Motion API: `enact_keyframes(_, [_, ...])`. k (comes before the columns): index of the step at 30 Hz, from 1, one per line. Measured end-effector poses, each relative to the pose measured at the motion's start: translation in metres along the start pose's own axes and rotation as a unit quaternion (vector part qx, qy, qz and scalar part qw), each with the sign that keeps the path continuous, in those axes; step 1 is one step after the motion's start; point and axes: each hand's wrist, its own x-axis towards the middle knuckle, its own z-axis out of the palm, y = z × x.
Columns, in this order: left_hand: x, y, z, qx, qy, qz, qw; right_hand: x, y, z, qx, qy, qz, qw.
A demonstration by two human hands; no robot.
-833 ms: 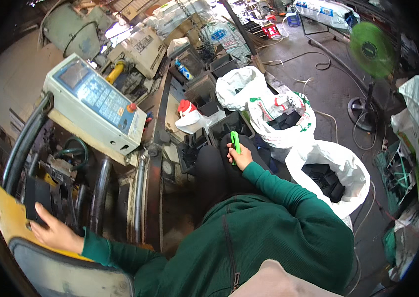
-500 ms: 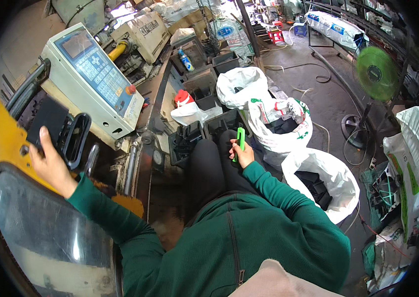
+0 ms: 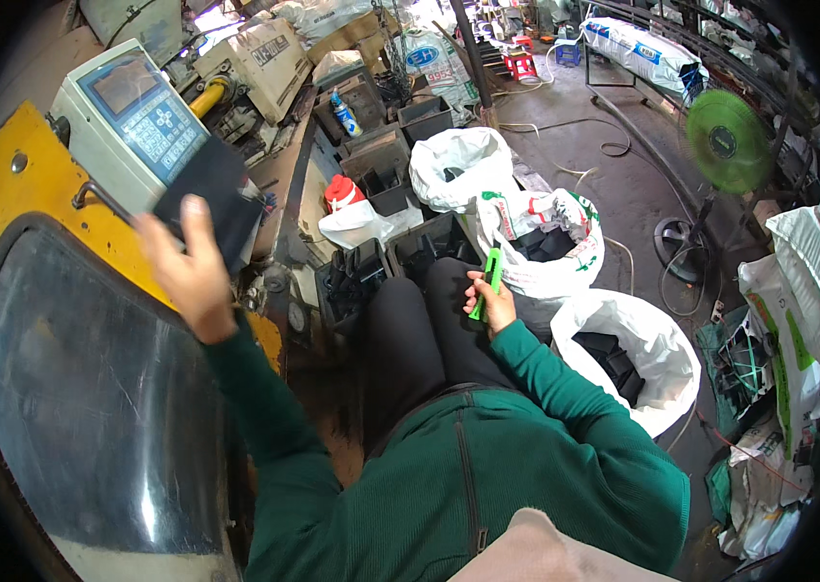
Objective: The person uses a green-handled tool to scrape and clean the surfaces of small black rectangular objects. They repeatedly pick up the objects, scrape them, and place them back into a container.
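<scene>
Plainly, the left hand [image 3: 194, 276], thumb upright and fingers blurred, grips a flat black piece [image 3: 221, 189] before the control panel [image 3: 143, 121]; the right hand's [image 3: 497, 305] fingers curl closed around a slim green tool [image 3: 494, 268]

One round, wide fisheye view from the left of two cameras worn on a person's head — upright, with black corners. It looks steeply down over the wearer's green jacket [image 3: 546, 466], which fills the bottom close to the lens, then on past the lap [image 3: 405, 339]. The left hand [image 3: 192, 276] and right hand [image 3: 497, 303] lie farther off, in the middle depth. A large window [image 3: 90, 388] takes up the lower left; the floor [image 3: 638, 189] runs away toward the top, with a fan [image 3: 728, 143] well back at upper right.
</scene>
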Motion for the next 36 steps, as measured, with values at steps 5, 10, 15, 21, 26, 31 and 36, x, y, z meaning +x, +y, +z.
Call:
enact_keyframes(5, [-0.127,0.01,0.024,-0.194,-0.328,-0.174,0.908,-0.033,-0.051,0.013,-0.004,-0.049,0.001,0.999])
enact_keyframes(10, [-0.228,0.057,0.03,-0.544,-0.343,-0.351,0.68,-0.062,-0.05,0.005,0.018,-0.044,0.148,0.988])
enact_keyframes(15, [-0.244,0.064,0.032,-0.627,-0.236,-0.594,0.445,-0.074,-0.028,0.001,0.114,-0.035,0.134,0.984])
enact_keyframes(21, [-0.281,0.053,0.04,-0.634,-0.219,-0.695,0.259,-0.072,-0.016,-0.003,0.021,-0.078,0.155,0.985])
enact_keyframes(26, [-0.3,0.058,0.038,-0.545,-0.283,-0.432,0.661,-0.073,-0.031,0.01,-0.058,-0.034,0.093,0.993])
enact_keyframes(31, [-0.267,0.034,0.025,-0.363,-0.344,-0.01,0.866,-0.075,-0.055,0.012,-0.127,0.017,0.081,0.988])
enact_keyframes(36, [-0.289,0.006,0.017,-0.284,-0.303,-0.069,0.907,-0.074,-0.089,0.022,-0.18,-0.004,-0.058,0.982])
